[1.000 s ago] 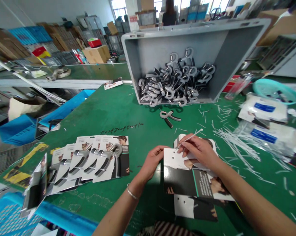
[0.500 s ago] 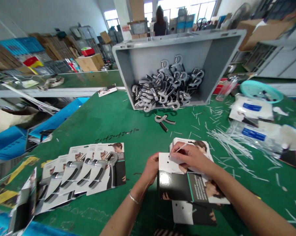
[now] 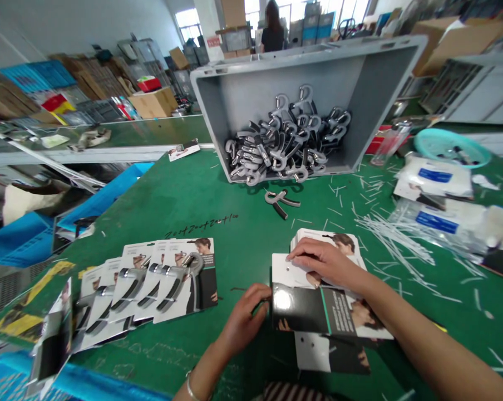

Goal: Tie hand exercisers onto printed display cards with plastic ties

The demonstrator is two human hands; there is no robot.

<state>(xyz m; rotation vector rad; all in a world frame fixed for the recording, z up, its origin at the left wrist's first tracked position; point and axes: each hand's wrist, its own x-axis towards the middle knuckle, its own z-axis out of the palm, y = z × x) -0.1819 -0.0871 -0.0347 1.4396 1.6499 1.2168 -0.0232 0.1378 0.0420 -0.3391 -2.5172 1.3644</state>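
Observation:
My right hand (image 3: 326, 264) lies over the upper part of a printed backing card (image 3: 295, 306), fingers together and pressed to its white end, beside a small hole. Beneath it are a stack of similar cards (image 3: 307, 234) and another card (image 3: 314, 353) nearer me. My left hand (image 3: 249, 317) is just left of the top card, thumb and fingers apart and curved, fingertips close to its edge; whether they touch it I cannot tell. At the left, overlapping cards (image 3: 207, 273) bear grey-and-black hand grippers (image 3: 172, 287). One loose hand grip (image 3: 282, 201) lies beyond the stack.
A grey crate (image 3: 210, 111) tipped toward me holds many hand grippers. White plastic ties (image 3: 397, 239) are scattered on the green table (image 3: 243, 256) at the right, near plastic bags (image 3: 435, 175) and a turquoise basin (image 3: 452, 146). A blue bin (image 3: 97, 384) sits lower left.
My left hand has let go of the card's left edge and moved down and left. My right hand has flattened onto the card; the white tie seen at its fingers no longer shows.

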